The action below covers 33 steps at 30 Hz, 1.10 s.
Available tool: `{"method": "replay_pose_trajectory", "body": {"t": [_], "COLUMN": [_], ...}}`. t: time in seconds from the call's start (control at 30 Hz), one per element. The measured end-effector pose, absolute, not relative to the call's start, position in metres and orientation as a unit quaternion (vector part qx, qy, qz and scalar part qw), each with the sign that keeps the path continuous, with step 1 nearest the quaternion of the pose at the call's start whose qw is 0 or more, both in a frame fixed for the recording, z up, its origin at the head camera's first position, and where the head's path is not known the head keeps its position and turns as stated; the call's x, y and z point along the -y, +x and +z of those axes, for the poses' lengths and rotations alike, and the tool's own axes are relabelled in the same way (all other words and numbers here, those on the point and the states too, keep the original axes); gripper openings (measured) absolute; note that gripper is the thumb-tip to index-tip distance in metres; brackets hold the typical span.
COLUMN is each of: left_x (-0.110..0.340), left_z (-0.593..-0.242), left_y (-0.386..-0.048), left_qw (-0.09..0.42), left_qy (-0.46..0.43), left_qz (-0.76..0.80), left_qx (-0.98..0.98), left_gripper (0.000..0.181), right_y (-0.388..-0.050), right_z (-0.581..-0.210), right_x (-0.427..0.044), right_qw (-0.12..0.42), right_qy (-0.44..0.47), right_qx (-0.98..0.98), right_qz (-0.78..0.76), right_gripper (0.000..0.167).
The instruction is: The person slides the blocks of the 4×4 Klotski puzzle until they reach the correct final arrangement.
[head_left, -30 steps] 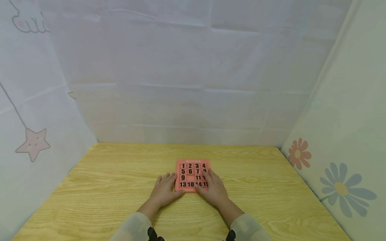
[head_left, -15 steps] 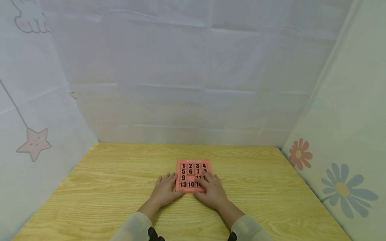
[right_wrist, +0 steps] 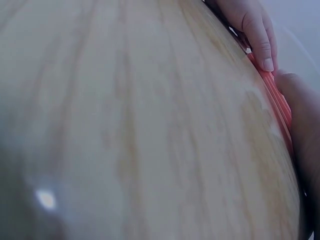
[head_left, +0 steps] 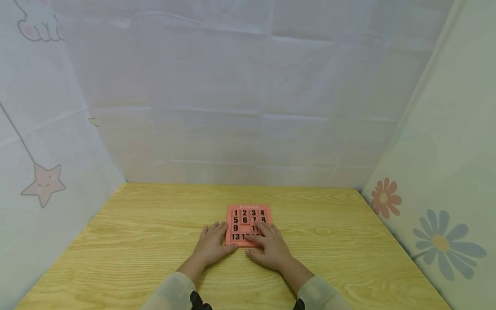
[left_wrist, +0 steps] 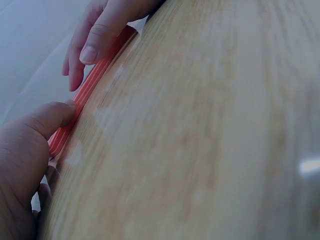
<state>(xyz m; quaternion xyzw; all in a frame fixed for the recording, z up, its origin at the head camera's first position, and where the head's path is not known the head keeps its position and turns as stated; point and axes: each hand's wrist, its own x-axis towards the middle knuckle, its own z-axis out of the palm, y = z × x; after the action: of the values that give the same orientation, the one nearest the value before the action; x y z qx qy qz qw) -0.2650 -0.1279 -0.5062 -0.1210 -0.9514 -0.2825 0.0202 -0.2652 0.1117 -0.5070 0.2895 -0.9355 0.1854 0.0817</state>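
A pink number slide puzzle [head_left: 248,207] lies flat on the wooden table [head_left: 147,224]. Its tiles bear black numerals, and a gap shows in the third row beside the 9. My left hand [head_left: 211,245] holds the board at its lower left, fingers along the left side and thumb on the near edge, as the left wrist view also shows. Over the lower right of the board is my right hand [head_left: 274,249]. One of its fingertips lies over the 10 tile, others reach near the 7 and 8, and its thumb is off the near edge. Several lower-right tiles are hidden beneath it.
Bare wood surrounds the puzzle on all sides. A pale cloth backdrop [head_left: 240,129] stands behind the table, with printed cloth walls at left and right carrying a star [head_left: 44,184] and flowers [head_left: 440,243]. Both forearms come in from the near edge.
My right index finger has shifted left from the 14 tile area to the 10, and the right thumb has drawn back off the board. The left hand stays put. The gap is unchanged.
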Motion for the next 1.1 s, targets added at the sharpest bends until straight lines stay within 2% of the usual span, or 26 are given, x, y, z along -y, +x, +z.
{"method": "replay_pose_trajectory", "body": {"t": [1.1], "left_x": [0.1255], "left_z": [-0.5056], "left_y": [-0.2641], "left_qw": [0.020], "left_qy": [-0.117], "left_qz": [-0.281], "left_qx": [0.952], "left_gripper": [0.089], "right_y": [-0.2735], "right_z": [-0.5082], "right_x": [-0.1102], "right_qw": [0.076], "right_qy": [0.275], "right_qx": [0.942], "right_qz": [0.177], "right_gripper": [0.055]}}
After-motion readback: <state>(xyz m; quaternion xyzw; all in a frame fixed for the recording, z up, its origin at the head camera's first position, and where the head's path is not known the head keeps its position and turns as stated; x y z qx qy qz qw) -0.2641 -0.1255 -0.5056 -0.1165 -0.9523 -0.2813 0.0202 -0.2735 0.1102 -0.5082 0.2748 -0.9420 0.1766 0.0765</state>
